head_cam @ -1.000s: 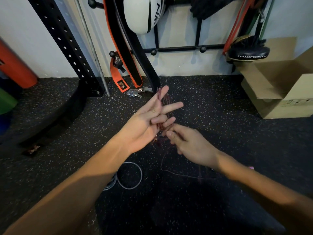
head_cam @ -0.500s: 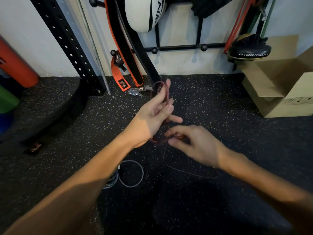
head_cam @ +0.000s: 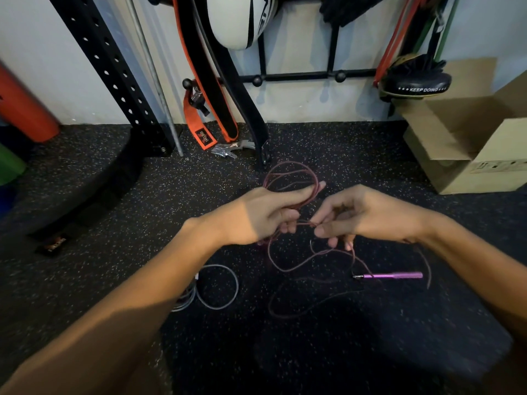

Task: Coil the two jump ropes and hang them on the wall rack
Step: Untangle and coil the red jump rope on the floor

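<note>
Two jump ropes: purple rope (head_cam: 291, 178) several loops gathered in left hand (head_cam: 256, 215), clenched round them; right hand (head_cam: 368, 215) pinching one strand just beside; one purple handle (head_cam: 393, 275) on floor (head_cam: 370, 155); grey rope (head_cam: 219, 286) coiled on floor, untouched; wall rack (head_cam: 299, 77) behind.

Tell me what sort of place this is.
Most likely a home or small gym: speckled rubber floor, a perforated black rack upright, and a wall rack hung with belts and bands. The left hand and right hand coil a maroon jump rope.
</note>
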